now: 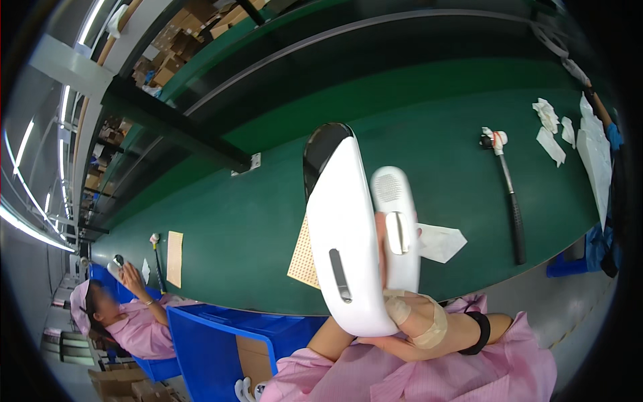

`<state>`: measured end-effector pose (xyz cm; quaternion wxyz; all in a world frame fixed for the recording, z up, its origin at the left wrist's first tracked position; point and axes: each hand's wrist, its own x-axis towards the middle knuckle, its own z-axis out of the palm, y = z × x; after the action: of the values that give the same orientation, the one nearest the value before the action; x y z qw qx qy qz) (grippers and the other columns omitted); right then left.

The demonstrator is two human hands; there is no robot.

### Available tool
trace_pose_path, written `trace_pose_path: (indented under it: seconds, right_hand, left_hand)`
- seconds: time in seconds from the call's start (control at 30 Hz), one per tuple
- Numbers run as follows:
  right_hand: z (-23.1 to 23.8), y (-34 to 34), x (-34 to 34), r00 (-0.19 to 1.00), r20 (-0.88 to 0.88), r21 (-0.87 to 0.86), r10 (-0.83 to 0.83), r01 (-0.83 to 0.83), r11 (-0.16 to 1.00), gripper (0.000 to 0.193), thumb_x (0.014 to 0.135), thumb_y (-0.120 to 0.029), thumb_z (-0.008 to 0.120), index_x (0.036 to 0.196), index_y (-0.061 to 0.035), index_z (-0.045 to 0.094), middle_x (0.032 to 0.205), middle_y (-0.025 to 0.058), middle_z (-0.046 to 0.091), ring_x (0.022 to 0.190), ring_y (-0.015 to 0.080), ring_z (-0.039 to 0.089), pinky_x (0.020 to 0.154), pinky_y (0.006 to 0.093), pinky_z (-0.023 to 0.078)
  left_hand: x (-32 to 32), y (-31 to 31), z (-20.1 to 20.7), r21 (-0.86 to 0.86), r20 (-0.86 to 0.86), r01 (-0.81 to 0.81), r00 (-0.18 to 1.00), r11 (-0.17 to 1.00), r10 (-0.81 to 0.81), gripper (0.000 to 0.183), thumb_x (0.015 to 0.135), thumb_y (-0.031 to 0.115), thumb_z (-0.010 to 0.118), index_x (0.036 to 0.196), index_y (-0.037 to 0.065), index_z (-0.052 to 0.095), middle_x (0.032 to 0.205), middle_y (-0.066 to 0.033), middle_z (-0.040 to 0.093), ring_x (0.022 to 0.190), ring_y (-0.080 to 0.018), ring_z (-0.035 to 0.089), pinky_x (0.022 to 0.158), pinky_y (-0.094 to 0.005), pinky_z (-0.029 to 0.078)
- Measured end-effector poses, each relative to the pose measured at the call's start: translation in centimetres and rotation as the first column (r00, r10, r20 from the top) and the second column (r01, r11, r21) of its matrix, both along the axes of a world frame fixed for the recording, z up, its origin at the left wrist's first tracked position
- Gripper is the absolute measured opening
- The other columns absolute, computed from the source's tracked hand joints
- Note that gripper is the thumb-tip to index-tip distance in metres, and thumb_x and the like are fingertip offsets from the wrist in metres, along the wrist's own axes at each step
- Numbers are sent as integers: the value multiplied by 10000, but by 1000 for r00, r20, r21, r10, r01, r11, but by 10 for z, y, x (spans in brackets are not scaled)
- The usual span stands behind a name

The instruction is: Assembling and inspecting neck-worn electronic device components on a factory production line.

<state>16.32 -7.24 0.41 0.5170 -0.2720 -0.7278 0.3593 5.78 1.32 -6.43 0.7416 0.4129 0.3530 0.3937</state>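
In front of me is a large white plastic device (pixel 348 234) with a glossy black end and a grey slot-shaped strip, held up above the table. Close beside it on the right is a smaller white device (pixel 395 194) with a dotted end and a raised oval part. My right hand (pixel 422 321), with tape on its fingers and a black band at the wrist, is closed around the smaller one; some of its fingers lie under the large device's bottom. My left forearm (pixel 331 338) runs behind the large device, which hides my left hand.
On the green table (pixel 221 221), a dotted beige sheet (pixel 303 258) and white paper (pixel 442 242) lie behind the devices. A black-handled hammer (pixel 512 201) and crumpled tissues (pixel 547 117) are at right. Blue bins (pixel 221 335) stand at the near edge; a co-worker (pixel 134 321) sits left.
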Motion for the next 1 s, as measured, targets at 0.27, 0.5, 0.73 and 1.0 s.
trace_pose_path:
  seconds: [0.27,0.5,0.73,1.0]
  right_hand:
    - [5,12,5,806,515,347,-291,114,931,469,694,-67,583,1148,39,535,836,54,587,703,143,576,602,230,466]
    - [27,3,30,708,573,517,-413,78,852,314,686,-106,587,989,-51,646,849,24,613,728,130,583,675,256,482]
    - [40,0,62,601,680,565,-421,-64,823,213,696,-147,632,904,-142,678,851,-43,641,777,103,580,1007,349,315]
    - [37,4,69,645,650,544,-403,-24,839,242,657,-130,678,899,-119,682,913,-15,635,839,154,584,921,348,402]
  left_hand:
    - [-44,-19,98,-37,619,-193,766,980,175,699,940,536,165,1281,-49,336,860,-175,547,566,-226,584,518,-277,495]
    - [-54,-22,84,-183,652,-161,718,970,243,621,939,499,225,1203,-37,390,586,-74,409,326,-156,386,283,-278,325]
    - [-60,-19,66,-268,790,-46,561,962,247,518,940,431,215,1042,-28,433,553,-86,409,314,-164,371,277,-289,322]
    - [-65,-21,64,-181,736,-122,642,976,217,451,938,429,237,849,15,391,493,-97,398,291,-166,364,253,-281,312]
